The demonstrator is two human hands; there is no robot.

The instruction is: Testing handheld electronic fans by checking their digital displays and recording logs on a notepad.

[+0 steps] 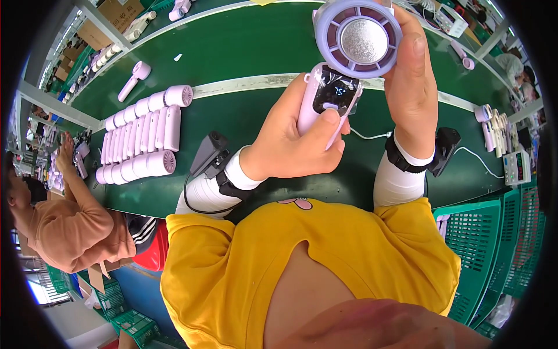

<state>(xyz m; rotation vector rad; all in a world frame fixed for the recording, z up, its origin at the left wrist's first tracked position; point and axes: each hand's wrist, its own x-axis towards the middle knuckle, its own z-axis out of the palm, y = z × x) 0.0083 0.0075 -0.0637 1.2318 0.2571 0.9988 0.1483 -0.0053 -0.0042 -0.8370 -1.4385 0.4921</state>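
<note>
A lilac handheld fan (314, 96) is raised over the green table, its round grille and silver centre turned up toward me. My left hand (296, 142) is closed around its handle, with the thumb beside the button below the lit black display. Against the right side of the fan's head rests my right hand (414, 87), its fingers curled around the rim and partly hidden behind it. Left of my hands, several similar lilac fans (139, 131) lie packed side by side, with heads at both ends of the group.
A lone fan (133, 81) lies on the far green surface, past a pale rail (232, 84). A white cable (372, 137) crosses the table. At right are more fans (497, 131), a small meter box (516, 167) and green crates (474, 256). Another person (75, 232) sits at left.
</note>
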